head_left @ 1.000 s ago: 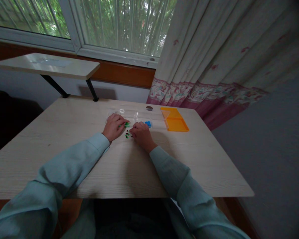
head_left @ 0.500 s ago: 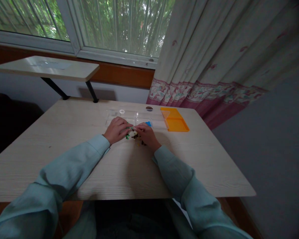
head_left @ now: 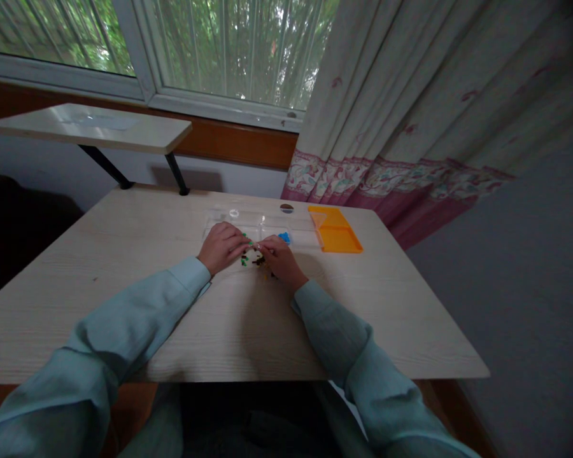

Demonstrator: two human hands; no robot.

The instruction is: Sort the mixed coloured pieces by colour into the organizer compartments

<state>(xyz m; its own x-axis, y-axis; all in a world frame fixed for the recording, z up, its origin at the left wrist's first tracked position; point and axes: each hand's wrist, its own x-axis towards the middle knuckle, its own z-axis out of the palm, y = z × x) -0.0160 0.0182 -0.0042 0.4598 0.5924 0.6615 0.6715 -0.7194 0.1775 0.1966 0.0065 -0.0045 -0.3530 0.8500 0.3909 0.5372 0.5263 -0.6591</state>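
My left hand [head_left: 224, 248] and my right hand [head_left: 282, 259] meet fingertip to fingertip over the middle of the table. Both are closed in a pinch around something small at their tips, too small to name. Below the fingers lie several tiny dark pieces [head_left: 258, 261] and a few green pieces [head_left: 244, 260], with some yellowish bits by the right hand. A small heap of blue pieces [head_left: 284, 237] sits just beyond my right hand. Behind both hands is a clear plastic box [head_left: 248, 218] with compartments, its near side partly hidden by the left hand.
An orange tray [head_left: 341, 238] lies on the wooden table [head_left: 172, 343], right of the clear box. A round hole [head_left: 286, 208] is near the table's back edge. At the back left a raised shelf [head_left: 124, 133] stands on black legs. A curtain [head_left: 386, 127] hangs behind the right side.
Both hands stay almost in place, with only slight finger movement at the pinched tips. The dark pieces beside my right hand are now more covered by it.
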